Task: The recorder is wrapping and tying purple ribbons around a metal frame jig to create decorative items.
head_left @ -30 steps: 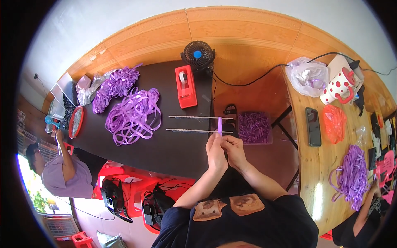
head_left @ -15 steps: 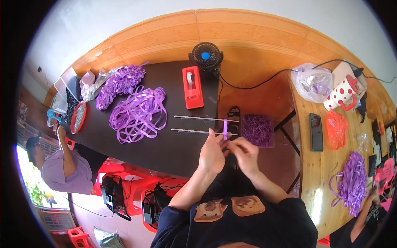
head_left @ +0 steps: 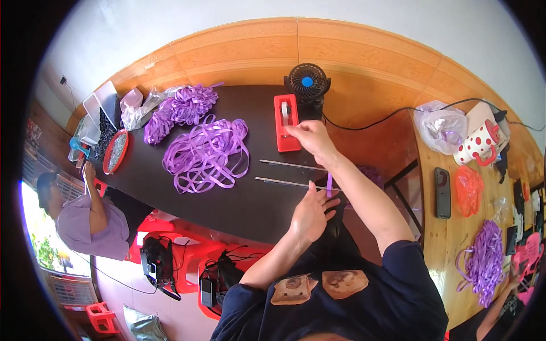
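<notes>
My right hand [head_left: 316, 142] reaches over to the red tape dispenser [head_left: 289, 144]. Its thumb and fingers close together at the dispenser's near part, below the tape roll [head_left: 285, 111]; any tape between the fingertips is too small to make out. Two thin metal rods [head_left: 278, 181] lie side by side, jutting past the dark table's right edge. Around their right ends is a strip of purple ribbon [head_left: 329, 183]. My left hand [head_left: 310, 216] is palm up beside that ribbon, thumb against the nearer rod and fingers spread by the strip's lower end.
Loose purple ribbon [head_left: 207, 153] is heaped on the dark table [head_left: 244, 210], with a small fan [head_left: 307, 82] behind. At left, a person [head_left: 91, 221] sits near a red dish [head_left: 116, 152]. The wooden table [head_left: 427, 238] holds a phone [head_left: 442, 193], tumbler [head_left: 478, 142] and more ribbon [head_left: 483, 261].
My right hand has left the ribbon at the rods and moved up to the tape dispenser. My left hand stays by the ribbon, its fingers now more spread. The view has shifted slightly.
</notes>
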The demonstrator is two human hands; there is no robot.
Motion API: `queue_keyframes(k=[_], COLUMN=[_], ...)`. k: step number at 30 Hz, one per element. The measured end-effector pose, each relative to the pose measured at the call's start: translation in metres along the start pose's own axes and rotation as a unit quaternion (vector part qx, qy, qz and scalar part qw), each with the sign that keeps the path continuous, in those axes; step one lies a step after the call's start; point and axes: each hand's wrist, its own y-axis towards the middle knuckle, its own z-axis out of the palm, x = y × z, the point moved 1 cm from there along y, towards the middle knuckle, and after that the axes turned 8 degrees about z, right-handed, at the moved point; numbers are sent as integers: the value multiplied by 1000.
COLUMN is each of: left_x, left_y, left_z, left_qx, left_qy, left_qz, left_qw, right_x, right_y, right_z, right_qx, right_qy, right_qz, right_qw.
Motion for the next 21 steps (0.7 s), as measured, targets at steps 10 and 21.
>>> queue_keyframes(k=[10,21], left_x=[-1,3], left_y=[0,-3], left_z=[4,7], left_qx=[-2,-7], left_qy=[-21,-49], left_qz=[10,55], left_qw=[1000,997], right_x=[17,-27], right_y=[-4,-38], right_z=[24,25], right_qx=[-78,-132], right_qy=[116,-73], right_qz=[-65,-76], right_qw=[988,986])
